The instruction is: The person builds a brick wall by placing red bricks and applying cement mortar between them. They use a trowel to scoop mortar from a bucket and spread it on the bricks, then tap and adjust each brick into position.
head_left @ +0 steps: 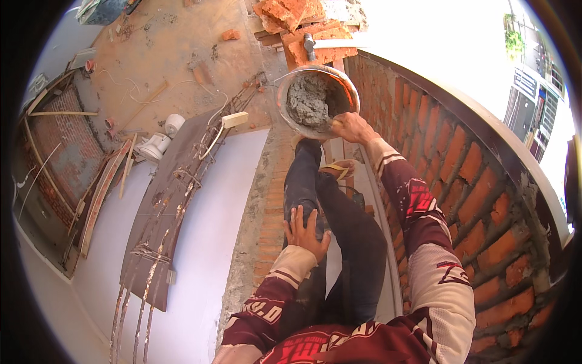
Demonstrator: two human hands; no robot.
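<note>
Right hand (351, 127) is closed on the rim of the mortar bucket (316, 100), which sits out past the feet beside the curved brick wall (479, 182); left hand (305, 233) rests open on the knee (301, 203). I'd keep that knee brace and drag the bucket low; it looks heavy with wet mortar (308, 100), so no jerking near the edge.

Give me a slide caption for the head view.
Right hand reaches into a mortar bucket beside a brick wall; left hand rests on knee.
</note>
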